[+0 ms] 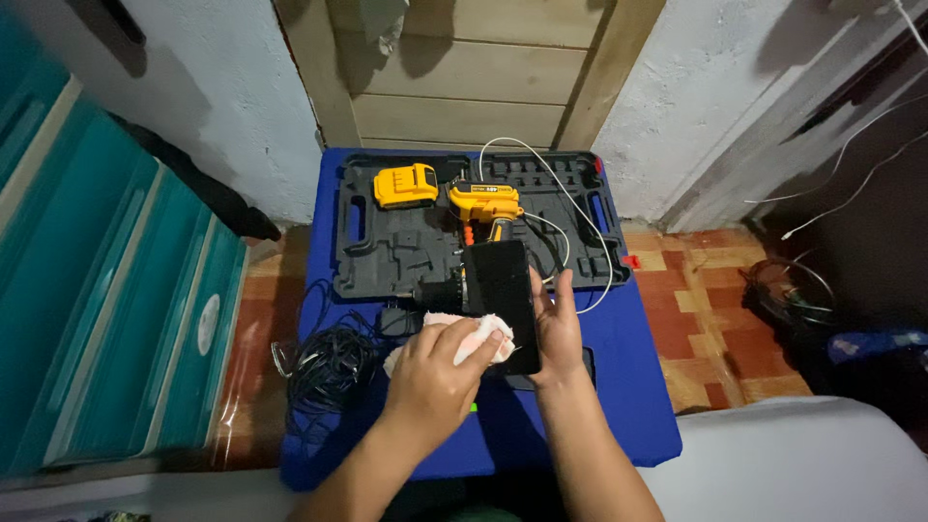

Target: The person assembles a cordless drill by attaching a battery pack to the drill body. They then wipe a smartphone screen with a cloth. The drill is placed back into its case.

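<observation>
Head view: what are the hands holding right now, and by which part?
The right hand grips the flat black phone along its right edge. The left hand presses a crumpled white cloth onto its lower screen.

Left hand (432,372) pressing white cloth (483,338) on black phone (503,290) — right hand (559,329) gripping it

An open black tool case (387,253) lies on a blue worktop (633,387), with a yellow battery pack (405,185) and a yellow drill (483,203) in it. A white cable (580,208) loops across the case. A coil of black cable (329,367) sits at the worktop's left edge, above the red tiled floor (715,290).
</observation>
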